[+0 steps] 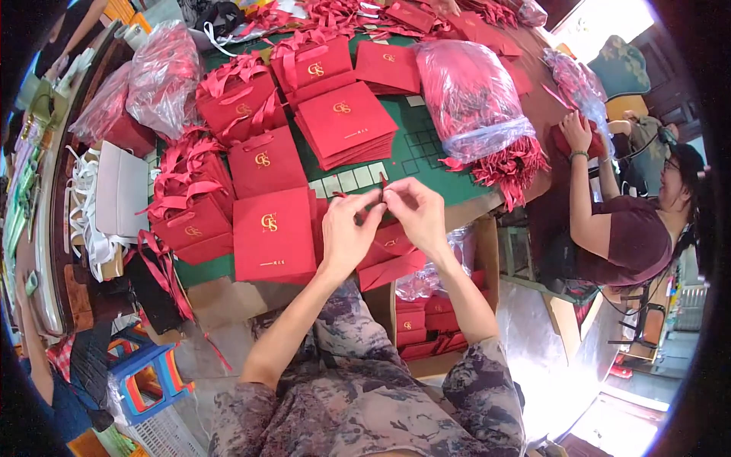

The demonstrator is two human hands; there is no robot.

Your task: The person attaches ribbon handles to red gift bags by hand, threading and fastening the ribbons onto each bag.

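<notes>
My left hand [346, 232] and my right hand [417, 213] meet over the front edge of the table, fingertips pinched together on a thin red ribbon handle [378, 196]. Under them lies a flat red paper gift bag [392, 255] with a gold emblem, tilted toward my lap. To the left of my hands sits a stack of finished red bags [272, 236] with ribbon handles.
Stacks of flat red bags [344, 122] cover the green cutting mat [415, 156]. Clear plastic sacks of red ribbons [472, 99] stand at the right and back left. Another person [620, 228] works at the right. A box of red bags [422, 320] sits below, a blue stool [148, 377] at lower left.
</notes>
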